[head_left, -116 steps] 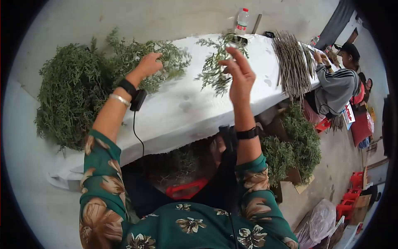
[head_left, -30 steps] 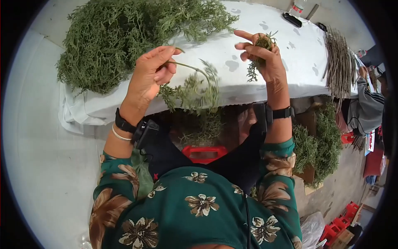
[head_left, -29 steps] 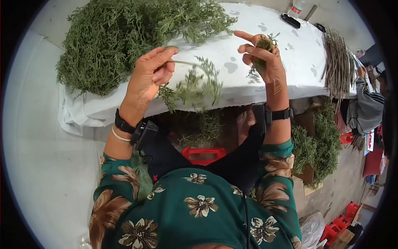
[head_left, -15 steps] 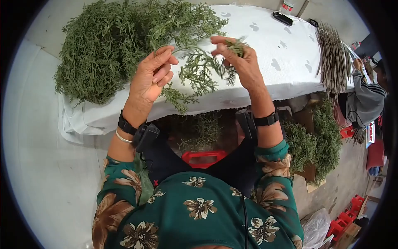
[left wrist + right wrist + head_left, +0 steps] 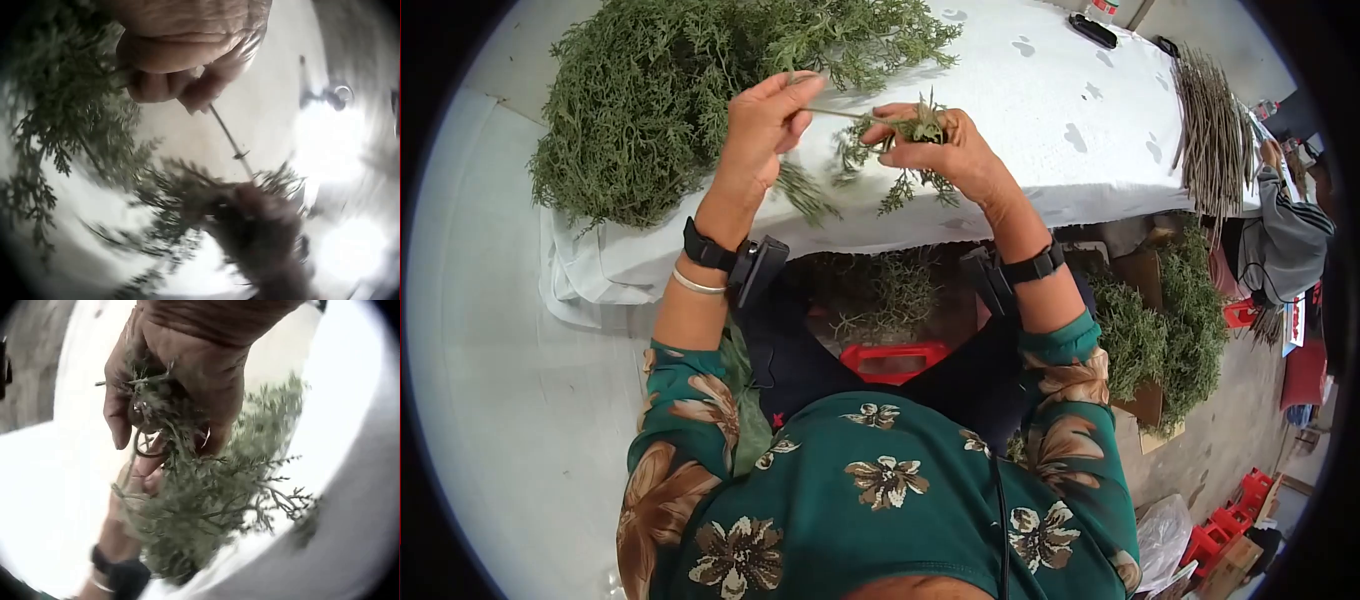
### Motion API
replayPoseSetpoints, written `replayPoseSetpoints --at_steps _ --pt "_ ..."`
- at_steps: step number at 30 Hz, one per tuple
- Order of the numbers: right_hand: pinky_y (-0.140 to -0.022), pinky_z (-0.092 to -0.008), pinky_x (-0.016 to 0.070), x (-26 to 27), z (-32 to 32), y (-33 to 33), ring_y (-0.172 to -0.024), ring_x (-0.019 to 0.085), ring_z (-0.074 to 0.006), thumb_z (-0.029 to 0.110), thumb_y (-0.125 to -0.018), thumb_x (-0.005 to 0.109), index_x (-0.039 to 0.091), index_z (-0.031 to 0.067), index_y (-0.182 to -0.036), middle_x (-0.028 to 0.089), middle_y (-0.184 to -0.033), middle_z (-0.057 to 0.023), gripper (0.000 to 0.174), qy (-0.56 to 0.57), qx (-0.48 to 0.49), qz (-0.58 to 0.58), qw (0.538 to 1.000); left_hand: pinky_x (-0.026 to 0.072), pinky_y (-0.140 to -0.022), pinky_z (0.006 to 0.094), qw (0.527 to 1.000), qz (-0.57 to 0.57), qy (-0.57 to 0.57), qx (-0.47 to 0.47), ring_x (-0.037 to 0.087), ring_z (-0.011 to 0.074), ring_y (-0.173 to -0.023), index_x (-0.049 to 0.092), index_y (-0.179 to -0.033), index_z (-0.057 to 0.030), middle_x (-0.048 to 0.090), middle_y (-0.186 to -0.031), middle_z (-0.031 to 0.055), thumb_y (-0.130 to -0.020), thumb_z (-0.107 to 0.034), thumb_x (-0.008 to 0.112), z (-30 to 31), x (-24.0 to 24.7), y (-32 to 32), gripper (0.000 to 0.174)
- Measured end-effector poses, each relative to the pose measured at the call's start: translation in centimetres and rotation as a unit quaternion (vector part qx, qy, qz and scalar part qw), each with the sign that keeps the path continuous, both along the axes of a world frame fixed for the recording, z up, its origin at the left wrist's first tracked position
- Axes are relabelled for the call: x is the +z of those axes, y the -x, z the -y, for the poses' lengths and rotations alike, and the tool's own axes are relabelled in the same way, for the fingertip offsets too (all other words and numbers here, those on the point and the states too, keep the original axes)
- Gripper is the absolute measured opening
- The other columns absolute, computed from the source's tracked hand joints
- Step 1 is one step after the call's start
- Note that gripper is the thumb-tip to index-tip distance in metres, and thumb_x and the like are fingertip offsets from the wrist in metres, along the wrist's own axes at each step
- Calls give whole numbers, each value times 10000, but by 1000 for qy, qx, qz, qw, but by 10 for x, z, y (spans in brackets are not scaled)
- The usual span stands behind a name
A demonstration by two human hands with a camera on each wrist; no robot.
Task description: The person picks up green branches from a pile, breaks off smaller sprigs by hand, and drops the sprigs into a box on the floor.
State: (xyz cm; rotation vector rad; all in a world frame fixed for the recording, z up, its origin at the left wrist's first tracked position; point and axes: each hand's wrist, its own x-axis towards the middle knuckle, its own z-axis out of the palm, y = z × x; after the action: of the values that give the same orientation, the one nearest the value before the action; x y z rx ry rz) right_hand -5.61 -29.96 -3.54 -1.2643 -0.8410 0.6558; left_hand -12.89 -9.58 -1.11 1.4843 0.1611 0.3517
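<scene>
In the head view the left hand (image 5: pixel 762 130) pinches the end of a thin stem (image 5: pixel 832 112) between thumb and fingers. That stem runs across to the right hand (image 5: pixel 948 155), whose fingers curl round a small bunch of green sprigs (image 5: pixel 925 125). Leafy tips (image 5: pixel 915 190) hang below the right hand, and another sprig (image 5: pixel 805 195) hangs under the left. The left wrist view shows the stem (image 5: pixel 224 130) stretched between the left hand (image 5: pixel 187 50) and the right hand (image 5: pixel 262 231). In the right wrist view, the right hand (image 5: pixel 187 369) holds the tangled greenery (image 5: pixel 165 406).
A large heap of green foliage (image 5: pixel 630 120) lies at the left of the white-covered table (image 5: pixel 1040 130). Brown sticks (image 5: pixel 1212 130) lie at its right, near a black object (image 5: pixel 1092 30). More foliage (image 5: pixel 1180 330) stands by the floor. Another person (image 5: pixel 1280 245) sits at far right.
The right hand has moved left, towards the left hand, with its bunch. The left hand has risen slightly in view, and the stem from it now reaches straight to the right hand.
</scene>
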Motion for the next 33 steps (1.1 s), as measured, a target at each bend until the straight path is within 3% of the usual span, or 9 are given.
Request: replayPoseSetpoints --at_steps 2,3,5,12,15,19,25,30,33 --pt "-717 -286 469 3 2 11 -783 601 -149 37 -675 678 627 10 -874 641 -803 -73 207 26 -2 50 998 336 -408 212 991 4 -109 74 453 110 -408 659 -866 -23 634 -655 72 -825 -180 639 -2 -2 2 164" --pt "-689 -275 480 0 2 19 -748 613 -153 30 -687 675 618 5 -866 643 -784 -84 190 6 40 -32 999 363 -435 211 955 53 -257 138 489 109 -443 664 -878 -31 643 -669 68 -809 -156 651 -1 -2 1 143" --pt "-633 -253 504 -8 -2 35 -678 638 -161 15 -710 669 600 -5 -849 647 -746 -107 157 -31 121 -197 972 416 -489 207 799 137 -530 251 561 106 -512 676 -900 -47 659 -697 60 -777 -107 674 -5 -4 -1 137" --pt "-608 -318 503 -52 -6 98 -636 602 -188 58 -731 643 554 28 -833 616 -728 -111 139 64 104 -392 912 483 -579 302 854 36 -480 195 650 204 -651 675 -860 -96 659 -717 94 -758 -235 673 -25 -56 -35 173" --pt "-615 -333 506 -67 1 108 -634 597 -197 75 -748 640 548 36 -841 614 -738 -112 136 81 78 -420 901 497 -601 350 822 -64 -534 188 642 278 -667 665 -901 -116 654 -717 105 -766 -256 634 -18 -96 -41 197" --pt "-635 -351 508 -89 16 121 -648 588 -213 106 -769 639 550 49 -865 618 -786 -121 143 52 21 -497 866 496 -548 417 761 -12 -621 186 607 346 -618 639 -860 -99 629 -653 131 -777 -135 535 -11 -132 -35 139" --pt "-668 -372 512 -115 27 137 -698 584 -235 147 -796 631 563 66 -880 624 -885 -134 135 -43 -23 -591 805 495 -552 419 739 11 -657 151 622 326 -654 623 -959 -129 642 -717 121 -822 -158 530 -4 -141 -28 168" --pt "-647 -353 504 -110 22 147 -669 577 -235 115 -779 635 567 59 -876 625 -887 -129 131 -31 -39 -540 840 495 -537 411 730 102 -658 156 621 332 -627 621 -928 -121 632 -687 131 -857 -174 501 -9 -144 -31 150" --pt "-598 -315 486 -118 16 143 -648 574 -220 53 -750 614 561 49 -855 622 -891 -130 118 54 -69 -388 918 495 -558 422 742 74 -652 139 614 343 -645 606 -959 -83 620 -703 159 -859 -157 478 -4 -132 -30 178"
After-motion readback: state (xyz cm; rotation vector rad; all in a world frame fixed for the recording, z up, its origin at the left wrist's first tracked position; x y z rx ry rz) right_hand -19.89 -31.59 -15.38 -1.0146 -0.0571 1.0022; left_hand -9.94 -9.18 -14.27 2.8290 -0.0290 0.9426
